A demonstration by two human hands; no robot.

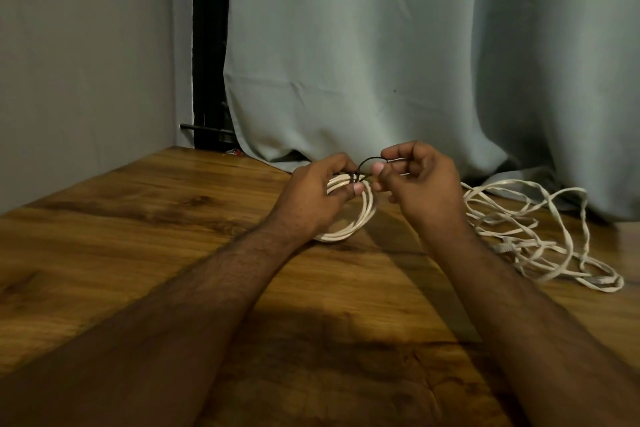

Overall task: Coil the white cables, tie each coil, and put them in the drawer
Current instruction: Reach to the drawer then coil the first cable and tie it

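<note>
Hands meet just above the middle of the wooden table [145, 218], busy with the tie on a coiled white cable [360, 215]. The left hand [311, 199] has its fingers curled round the top of the coil, thumb pressed on the bundled strands at about 12 o'clock on the loop. The right hand [420, 184] pinches a thin dark tie [369, 160] between thumb and forefinger, other fingers curled; the tie arches from the coil to that pinch.

To do this step well, I would judge that the left thumb should clamp the strands flat, so the loops do not spring apart, while the right hand draws the tie snug and crosses or twists its ends close against the bundle. Slack there would likely let the coil loosen on the way to the drawer.

A second white cable [540, 236], flat and loosely tangled, lies on the table at 3 o'clock from the hands, near a grey curtain [381, 45]; it is not yet coiled.

Much is unclear: the wrap itself sits between the fingers, so whether it is knotted, twisted or only looped cannot be told, nor the tie's material. The left wrist covers the coil's near left side. No drawer is in view. A small red object [235, 151] at the table's far edge is too small to name.
</note>
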